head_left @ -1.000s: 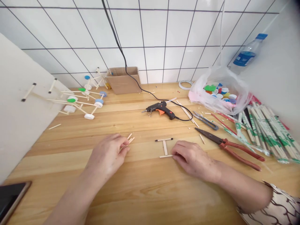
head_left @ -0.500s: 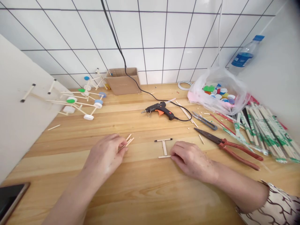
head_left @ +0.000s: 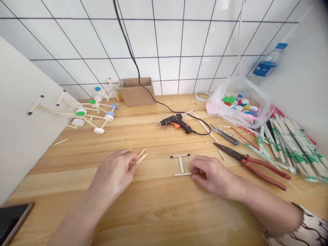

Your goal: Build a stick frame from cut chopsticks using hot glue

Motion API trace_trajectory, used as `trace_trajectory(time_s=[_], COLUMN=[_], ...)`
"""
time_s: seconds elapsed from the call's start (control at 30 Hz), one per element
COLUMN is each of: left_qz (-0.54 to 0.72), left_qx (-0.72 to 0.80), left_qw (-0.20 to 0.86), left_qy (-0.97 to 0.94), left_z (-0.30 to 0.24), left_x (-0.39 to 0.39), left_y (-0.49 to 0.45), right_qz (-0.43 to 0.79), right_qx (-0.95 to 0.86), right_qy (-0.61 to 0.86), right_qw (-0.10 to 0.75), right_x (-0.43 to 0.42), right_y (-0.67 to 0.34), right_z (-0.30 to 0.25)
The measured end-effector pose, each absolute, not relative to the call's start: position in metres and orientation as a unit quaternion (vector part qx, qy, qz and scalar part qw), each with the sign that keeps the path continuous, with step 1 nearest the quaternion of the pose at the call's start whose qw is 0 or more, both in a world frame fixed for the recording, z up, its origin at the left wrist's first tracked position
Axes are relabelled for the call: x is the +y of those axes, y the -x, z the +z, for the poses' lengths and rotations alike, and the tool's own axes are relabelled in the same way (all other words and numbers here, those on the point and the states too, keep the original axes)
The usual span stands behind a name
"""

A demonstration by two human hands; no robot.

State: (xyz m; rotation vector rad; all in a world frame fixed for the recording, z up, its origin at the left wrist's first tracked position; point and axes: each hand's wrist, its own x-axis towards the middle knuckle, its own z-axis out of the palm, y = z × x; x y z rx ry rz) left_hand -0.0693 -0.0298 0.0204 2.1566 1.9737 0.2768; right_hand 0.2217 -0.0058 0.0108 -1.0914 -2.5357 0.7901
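Note:
My left hand (head_left: 114, 174) rests low over the wooden table, its fingers closed round a few short wooden sticks (head_left: 142, 158) whose ends poke out to the right. Across from it lies an H-shaped piece made of sticks: a black-tipped stick (head_left: 180, 155) at the far side, a doubled upright (head_left: 181, 165) in the middle and a plain stick (head_left: 181, 174) at the near side. My right hand (head_left: 214, 176) is at the right end of that plain stick. Its thumb and forefinger are slightly apart, the other fingers curled.
Beyond the hands lies a black glue gun (head_left: 176, 122). To the right are red-handled pliers (head_left: 252, 164), small snips (head_left: 225, 134), wrapped chopsticks (head_left: 297, 143) and a bag of bottle caps (head_left: 215, 102). A cardboard box (head_left: 137, 94), stick-and-cap models (head_left: 89, 114) and a phone (head_left: 12, 218) are leftward.
My right hand has drawn back slightly to the right, so more of the near stick's end shows. The left hand keeps its sticks. The whole view has shifted a little.

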Motion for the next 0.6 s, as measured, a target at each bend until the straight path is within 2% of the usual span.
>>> trace_trajectory(time_s=[0.6], left_qz=[0.09], left_qx=[0.663], left_qw=[0.1], left_qy=[-0.737], left_z=[0.0198], left_x=[-0.0298], left_y=[0.0664], right_qz=[0.285], right_qx=[-0.867], right_qy=[0.386], right_qw=[0.134], right_x=[-0.0056], right_y=[-0.2233], right_z=[0.0056])
